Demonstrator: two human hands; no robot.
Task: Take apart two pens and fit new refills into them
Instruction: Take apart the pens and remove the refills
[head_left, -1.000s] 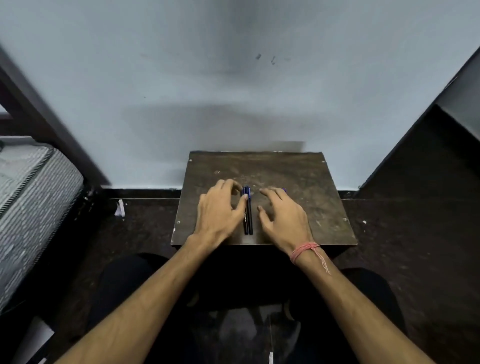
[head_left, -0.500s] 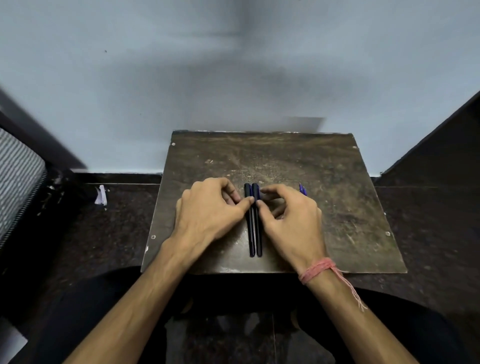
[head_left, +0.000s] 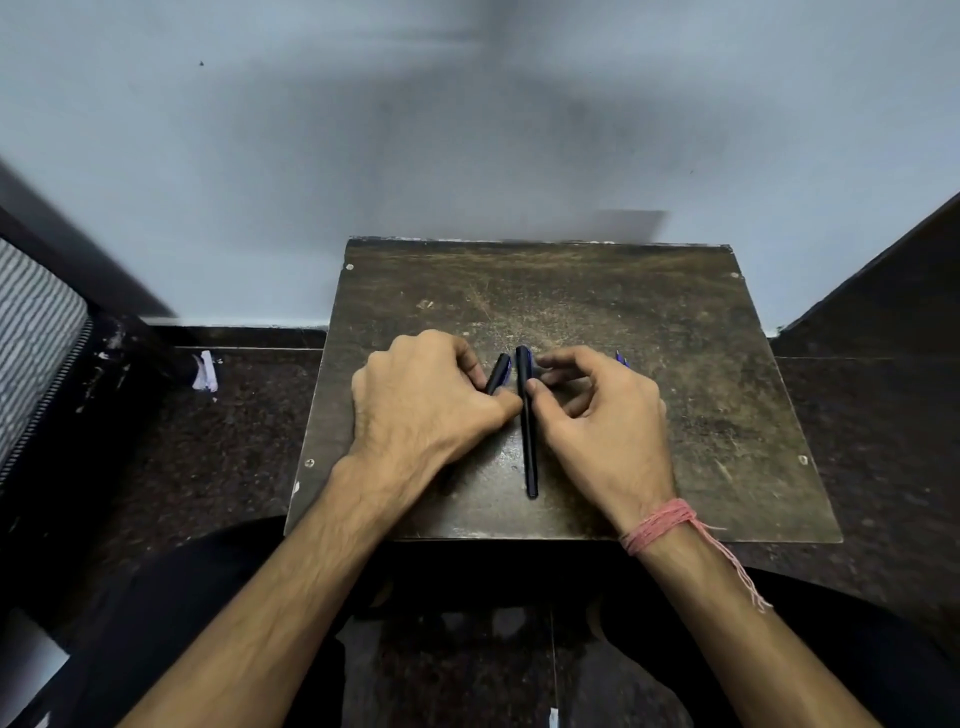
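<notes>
Two dark blue pens lie on a small worn wooden table (head_left: 649, 322). My left hand (head_left: 431, 400) grips the left pen (head_left: 497, 374), whose far end sticks out tilted from under the fingers; the rest of it is hidden. The right pen (head_left: 527, 436) lies straight, pointing away from me. My right hand (head_left: 597, 421) pinches it near its far end with thumb and fingers. A small blue tip (head_left: 621, 358), perhaps a refill, pokes out beyond my right hand's knuckles.
The table stands against a pale blue wall (head_left: 467, 130). A striped mattress edge (head_left: 36, 343) is at the left and a dark panel (head_left: 883, 291) at the right. A scrap of white paper (head_left: 205, 371) lies on the dark floor to the left.
The two pens lay side by side, touching. Now my left hand has pulled the left pen aside and tilted it, and my right hand holds the other. The view has moved closer.
</notes>
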